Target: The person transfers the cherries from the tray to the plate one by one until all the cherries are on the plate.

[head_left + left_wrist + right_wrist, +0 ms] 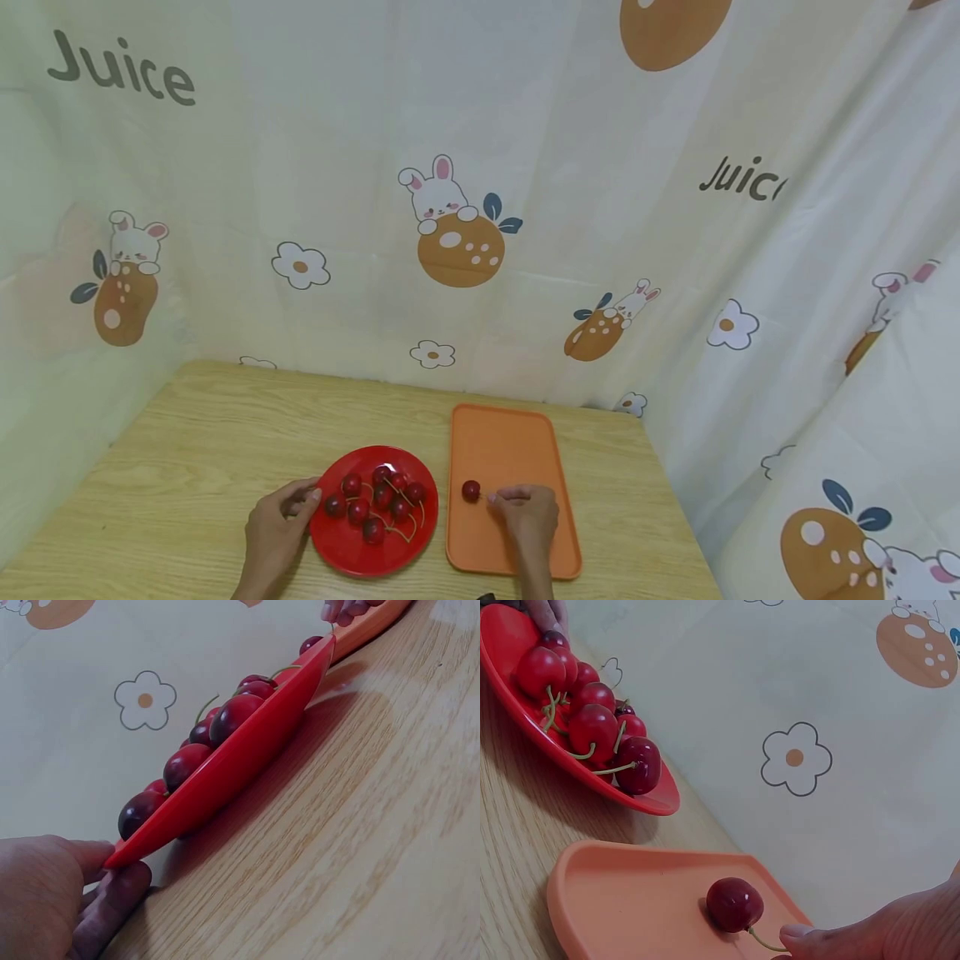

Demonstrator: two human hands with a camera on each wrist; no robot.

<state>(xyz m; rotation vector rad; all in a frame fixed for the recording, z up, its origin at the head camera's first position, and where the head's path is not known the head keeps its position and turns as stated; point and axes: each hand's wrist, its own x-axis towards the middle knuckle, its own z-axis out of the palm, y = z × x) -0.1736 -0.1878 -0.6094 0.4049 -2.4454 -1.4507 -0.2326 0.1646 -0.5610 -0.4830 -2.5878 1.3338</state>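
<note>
My left hand (pixel 276 527) pinches the left rim of a round red plate (pixel 367 565), thumb on top and fingers beneath, as the left wrist view shows. Several dark red cherries (pixel 358 510) with green stems are heaped on that plate. Over the orange tray (pixel 502 442) to its right, my right hand (pixel 529 515) pinches the stem of a single cherry (pixel 735 904) between thumb and finger. This cherry is at the tray's surface, left of the hand, its stem pointing toward the fingertips.
Plate and tray stand side by side on a light wood-grain table (pixel 225 417), a narrow strip of wood between them. A curtain (pixel 337 167) printed with rabbits, oranges and flowers hangs along the table's back and sides.
</note>
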